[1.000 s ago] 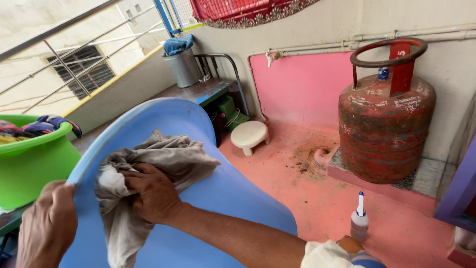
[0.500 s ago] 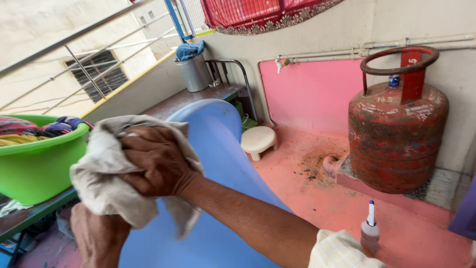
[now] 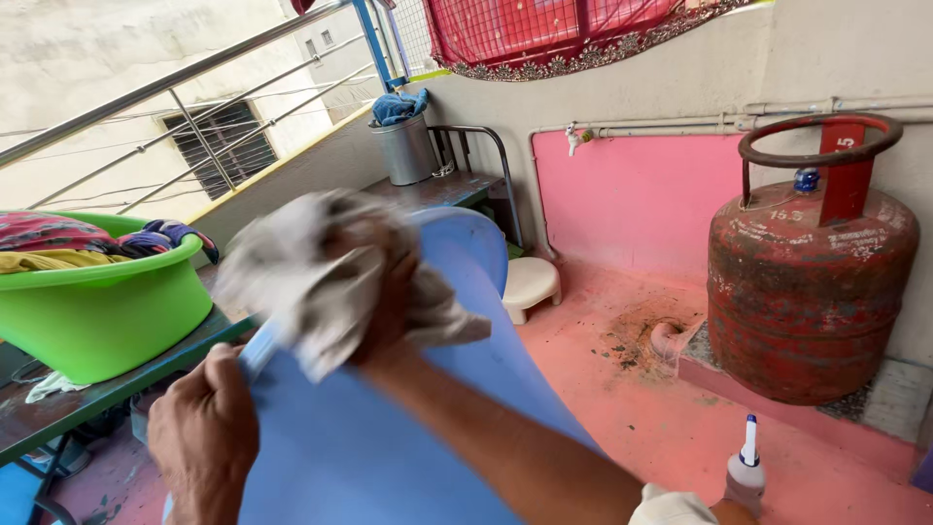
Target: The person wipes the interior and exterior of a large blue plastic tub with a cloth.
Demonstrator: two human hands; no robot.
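I am pressing a crumpled grey cloth [image 3: 321, 272] against the blue plastic sheet [image 3: 389, 428], right fingers [image 3: 394, 282] clenching it; my left hand [image 3: 204, 437], fingers curled, is gripping the sheet's edge.

Soft crumpled cloth rag [image 3: 330, 267] in grip; beneath it smooth matt blue plastic sheet [image 3: 389, 437]; left, glossy green plastic tub [image 3: 107, 311]; right, rough rusty metal gas cylinder [image 3: 807, 292].

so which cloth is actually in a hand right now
The grey rag, bunched in the right hand against the blue plastic sheet. The blue cloth just sits on the metal bucket.
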